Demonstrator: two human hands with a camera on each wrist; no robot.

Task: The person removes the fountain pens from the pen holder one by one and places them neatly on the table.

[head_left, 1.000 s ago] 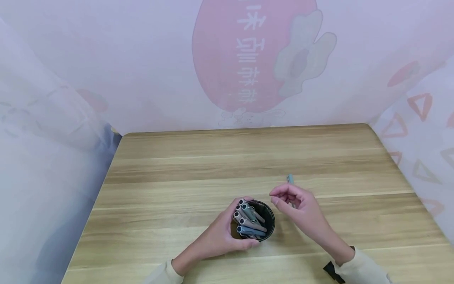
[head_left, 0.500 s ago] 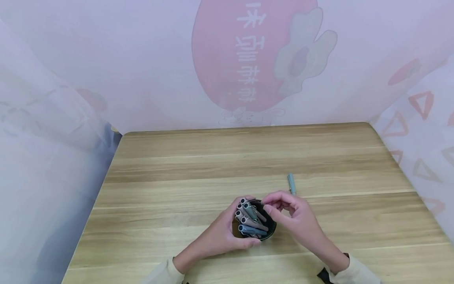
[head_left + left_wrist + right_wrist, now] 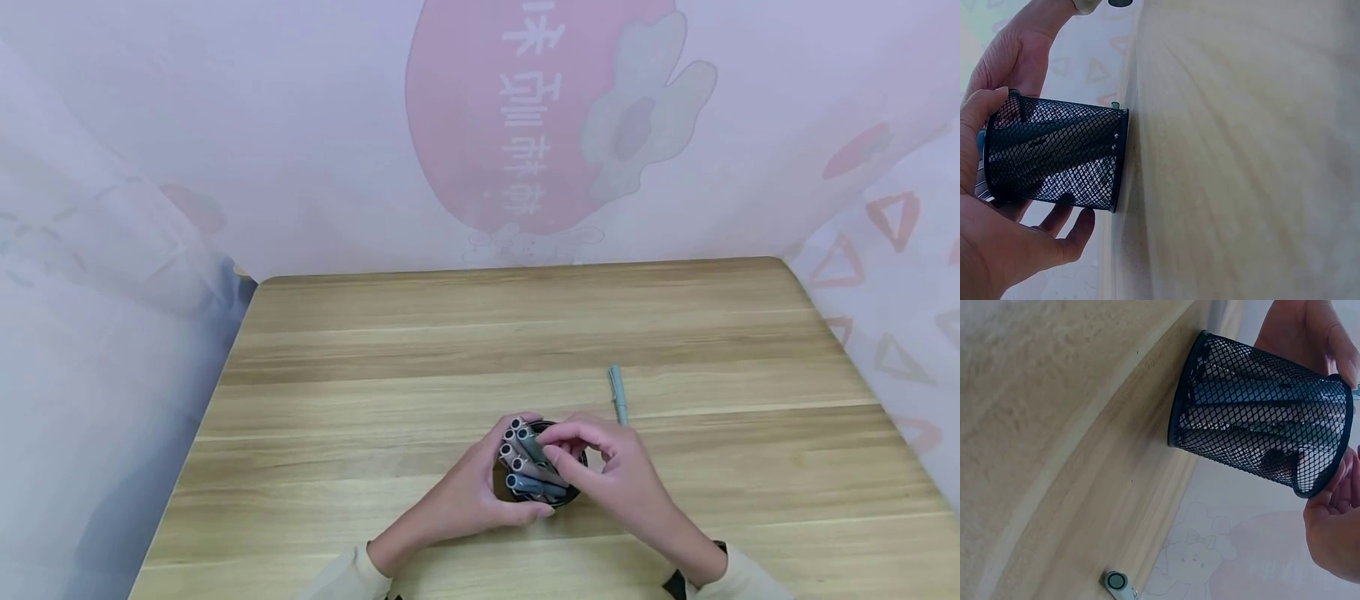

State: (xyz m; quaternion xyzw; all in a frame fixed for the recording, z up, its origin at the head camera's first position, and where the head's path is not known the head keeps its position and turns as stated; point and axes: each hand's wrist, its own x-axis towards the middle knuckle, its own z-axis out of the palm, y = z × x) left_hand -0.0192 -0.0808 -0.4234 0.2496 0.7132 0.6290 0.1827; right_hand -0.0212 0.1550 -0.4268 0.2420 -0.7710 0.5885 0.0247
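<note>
A black mesh pen cup [image 3: 1060, 156], full of several pens, stands on the table. My left hand [image 3: 480, 487] grips it from the left, its thumb on the near side and its fingers round the far side. The pens lean left, among them a dark green pen [image 3: 529, 444] and a blue pen [image 3: 534, 487]. My right hand [image 3: 611, 467] is over the cup's right rim, thumb and index finger at the green pen. Whether they pinch it is unclear. Beyond that hand lies a grey-blue pen [image 3: 618, 392], its near end hidden.
The wood-grain table [image 3: 360, 367] spreads out round the cup. A printed cloth [image 3: 322, 150] hangs behind it, with more cloth at both sides. In the right wrist view the loose pen [image 3: 1117, 582] lies near the bottom edge.
My right hand has moved left from beside the cup to over its opening, uncovering more of the loose pen. The left hand keeps its hold on the cup.
</note>
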